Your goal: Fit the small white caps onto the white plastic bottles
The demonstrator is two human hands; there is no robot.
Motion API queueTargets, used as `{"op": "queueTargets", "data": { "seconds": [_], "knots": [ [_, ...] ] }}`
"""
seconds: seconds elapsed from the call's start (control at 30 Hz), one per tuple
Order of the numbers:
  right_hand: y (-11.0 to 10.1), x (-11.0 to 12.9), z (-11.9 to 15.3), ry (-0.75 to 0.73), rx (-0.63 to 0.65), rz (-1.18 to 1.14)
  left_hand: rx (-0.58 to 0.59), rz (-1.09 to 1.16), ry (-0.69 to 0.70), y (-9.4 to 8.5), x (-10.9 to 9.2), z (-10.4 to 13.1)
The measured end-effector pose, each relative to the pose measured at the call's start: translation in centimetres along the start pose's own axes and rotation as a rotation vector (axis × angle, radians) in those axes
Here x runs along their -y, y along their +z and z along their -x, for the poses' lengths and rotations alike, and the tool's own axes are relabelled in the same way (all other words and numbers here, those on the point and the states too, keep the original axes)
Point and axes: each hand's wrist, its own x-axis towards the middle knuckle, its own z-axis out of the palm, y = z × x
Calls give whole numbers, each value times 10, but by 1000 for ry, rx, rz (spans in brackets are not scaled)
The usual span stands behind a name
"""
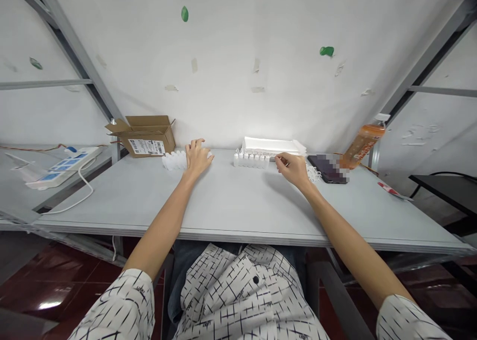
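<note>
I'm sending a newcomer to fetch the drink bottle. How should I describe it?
Find the right-hand end of the grey table, past the right hand. A dark phone lies there, and the drink bottle is just beyond it. Its tall shape, orange contents and white cap set it apart from the flat phone.

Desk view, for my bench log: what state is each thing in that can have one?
Cardboard box: flaps open.
Drink bottle: capped, orange liquid inside.
Small white bottles: standing in row.
Phone: lying flat; screen blurred.
Power strip: power state unclear.
Left hand: fingers parted.
Right hand: fingertips together, grip unclear.
</note>
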Motion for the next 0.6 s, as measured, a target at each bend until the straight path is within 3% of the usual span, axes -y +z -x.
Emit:
{"op": "queueTargets", "data": {
  "seconds": [0.2, 0.4, 0.6],
  "knots": [
    [0, 1, 0, 5, -3, 4, -3, 15, 4, 1, -5, 0],
    [-2, 0, -2, -3, -15, 20, 16, 82, -5, -13, -14, -2],
    [-28, -25, -12, 159, -215, 102, 284, 197, -12, -28, -29, 2]
  ]
}}
